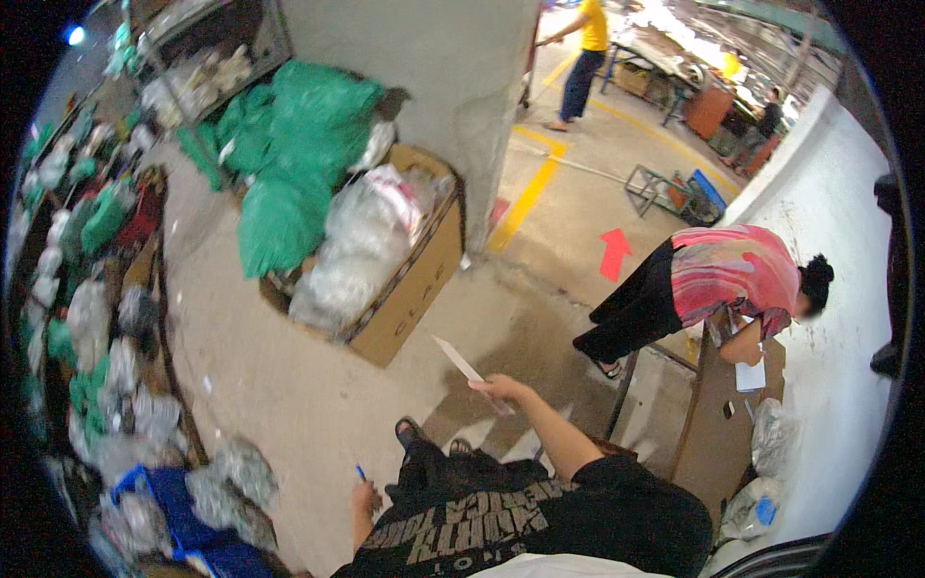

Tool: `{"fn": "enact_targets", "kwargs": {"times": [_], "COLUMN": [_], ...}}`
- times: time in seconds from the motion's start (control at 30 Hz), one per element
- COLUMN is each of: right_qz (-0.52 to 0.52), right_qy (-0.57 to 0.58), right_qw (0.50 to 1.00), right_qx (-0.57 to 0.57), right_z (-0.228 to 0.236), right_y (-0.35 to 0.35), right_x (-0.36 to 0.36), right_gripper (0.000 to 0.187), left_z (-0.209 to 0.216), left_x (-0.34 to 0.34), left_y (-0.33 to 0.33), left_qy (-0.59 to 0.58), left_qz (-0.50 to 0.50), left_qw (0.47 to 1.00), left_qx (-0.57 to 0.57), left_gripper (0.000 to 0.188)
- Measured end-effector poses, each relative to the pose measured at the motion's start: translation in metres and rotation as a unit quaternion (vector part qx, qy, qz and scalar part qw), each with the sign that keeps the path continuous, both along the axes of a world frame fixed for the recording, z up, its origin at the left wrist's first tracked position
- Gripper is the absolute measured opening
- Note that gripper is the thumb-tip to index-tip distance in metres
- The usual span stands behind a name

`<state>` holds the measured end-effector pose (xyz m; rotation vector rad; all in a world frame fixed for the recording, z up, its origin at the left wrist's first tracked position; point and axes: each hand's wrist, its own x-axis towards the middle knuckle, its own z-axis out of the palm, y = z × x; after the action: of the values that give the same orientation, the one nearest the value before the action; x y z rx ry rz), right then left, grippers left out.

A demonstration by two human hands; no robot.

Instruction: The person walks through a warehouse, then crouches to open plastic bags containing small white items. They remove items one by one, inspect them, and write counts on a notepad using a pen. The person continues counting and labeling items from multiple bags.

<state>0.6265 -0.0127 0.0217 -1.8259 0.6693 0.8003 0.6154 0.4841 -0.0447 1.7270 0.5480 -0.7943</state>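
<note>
My right hand point(503, 388) is stretched forward over the floor, its fingers closed on a narrow white sheet of paper point(457, 358). Part of the sheet shows on both sides of the fingers. Low at my left side, my left hand point(365, 503) grips a blue pen point(360, 472), whose end sticks up above the fist. Ahead and to the left of my right hand stands a large cardboard box point(409, 299), filled with clear plastic bags point(361, 241).
Green sacks point(308, 125) lean behind the box. Along the left are piles of bagged goods point(92, 328) and a blue crate point(188, 511). At right, a person in a pink top point(732, 275) bends over a brown table point(708, 414). Beyond the doorway, another person point(583, 67) stands near a trolley point(674, 197).
</note>
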Motion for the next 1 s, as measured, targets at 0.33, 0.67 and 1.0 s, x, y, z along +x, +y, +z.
{"fn": "enact_targets", "kwargs": {"times": [0.33,0.67,1.0], "right_qz": [-0.076,-0.257,-0.294], "right_qy": [0.273,0.09,0.191], "right_qw": [0.956,0.956,0.927], "right_qx": [0.082,-0.112,0.13], "right_z": [-0.119,-0.152,-0.199], "right_y": [-0.081,-0.148,-0.424], "right_x": [-0.059,0.022,0.016], "right_gripper": [0.106,0.108,0.085], "left_z": [-0.013,-0.04,-0.003], "left_x": [0.189,0.487,0.497], "left_y": [-0.059,-0.361,-0.786], "left_qy": [0.044,0.022,0.113], "left_qz": [-0.303,-0.546,-0.476], "left_qw": [0.945,0.829,0.871], "left_qx": [0.11,0.121,-0.03], "left_gripper": [0.04,0.046,0.026]}}
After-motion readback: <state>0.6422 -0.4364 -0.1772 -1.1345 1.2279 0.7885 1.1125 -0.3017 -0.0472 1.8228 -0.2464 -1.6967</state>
